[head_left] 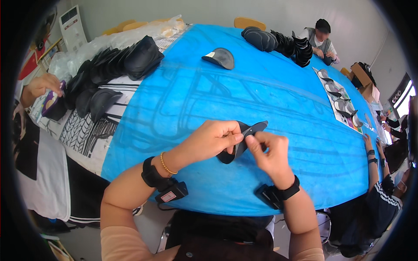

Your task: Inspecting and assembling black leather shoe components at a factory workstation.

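Left hand [217,139] and right hand [272,152] both clamp a dark curved piece [240,148] between thumb and fingers, just right of the frame's centre;
a blue cover [261,95] spreads beneath, across the middle; a large dark stack [141,58] lies at upper left; a smaller dark stack [261,39] at upper right; a loose dark piece [224,59] at upper centre.

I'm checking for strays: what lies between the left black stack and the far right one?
On the blue cover, one dark curved piece with a pale patch, seen in the head view.
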